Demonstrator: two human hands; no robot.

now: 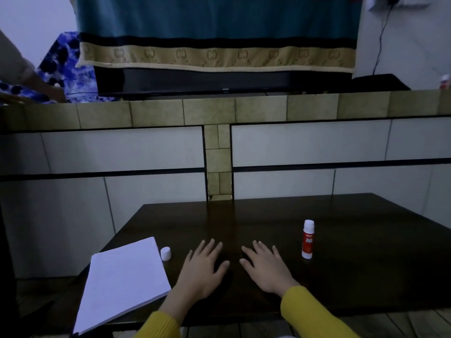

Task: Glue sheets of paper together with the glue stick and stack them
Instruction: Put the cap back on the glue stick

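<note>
Dark wooden table [366, 264]: left hand [202, 269] and right hand [264, 269] lie flat, fingers spread, holding nothing. Paper stack [122, 284] sits left beside a white cap [166, 253]; glue stick [308, 239] stands upright right.

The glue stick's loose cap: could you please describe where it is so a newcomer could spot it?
On the dark table, find the paper stack at the left. The cap lies beside its far right corner, left of the left hand: small, white, unlike the upright red glue stick.
</note>
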